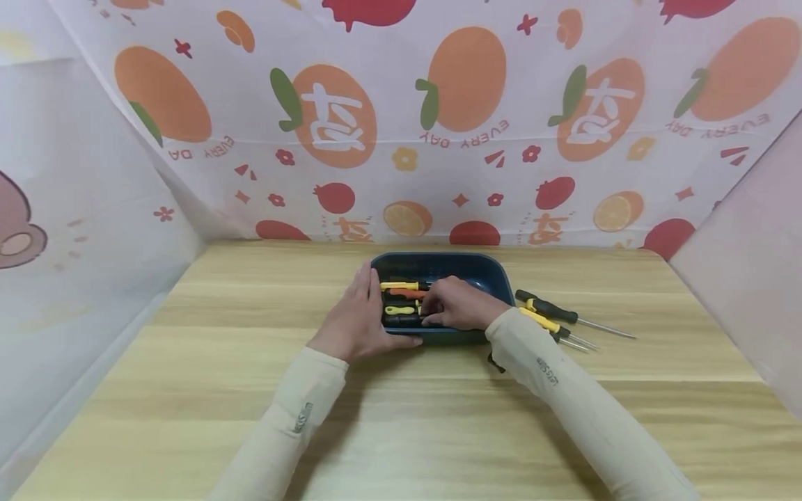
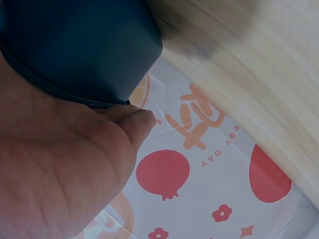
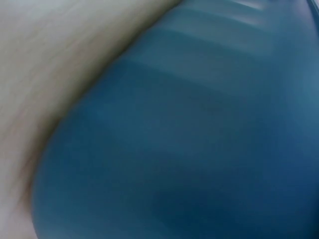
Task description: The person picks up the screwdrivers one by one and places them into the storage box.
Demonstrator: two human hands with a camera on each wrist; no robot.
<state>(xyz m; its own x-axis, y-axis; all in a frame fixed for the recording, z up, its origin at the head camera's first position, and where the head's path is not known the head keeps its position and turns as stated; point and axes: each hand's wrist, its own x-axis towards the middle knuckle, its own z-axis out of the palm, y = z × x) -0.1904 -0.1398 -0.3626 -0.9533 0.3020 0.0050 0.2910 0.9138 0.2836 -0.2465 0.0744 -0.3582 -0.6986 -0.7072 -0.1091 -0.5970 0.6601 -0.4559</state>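
Observation:
A dark blue bin (image 1: pixel 441 336) stands on the table, with several screwdrivers lying side by side in its left part. My left hand (image 1: pixel 357 321) lies against the bin's left front corner, fingers straight along the left rim, thumb stretched along the front wall. In the left wrist view its fingertips (image 2: pixel 143 119) are right at the rim. Inside the bin, the curled fingers of my right hand (image 1: pixel 460 304) pinch a screwdriver (image 1: pixel 401 310) with a yellow and black handle, its far end hidden by the hand. An orange-handled screwdriver (image 1: pixel 406 293) lies just behind it.
To the right of the bin lie a black screwdriver (image 1: pixel 554 310) and a yellow-handled one (image 1: pixel 540 320), shafts pointing right. A small black piece (image 1: pixel 496 363) shows beside the right sleeve. A fruit-print cloth (image 1: pixel 401 139) hangs behind the wood-grain table (image 1: pixel 401 431).

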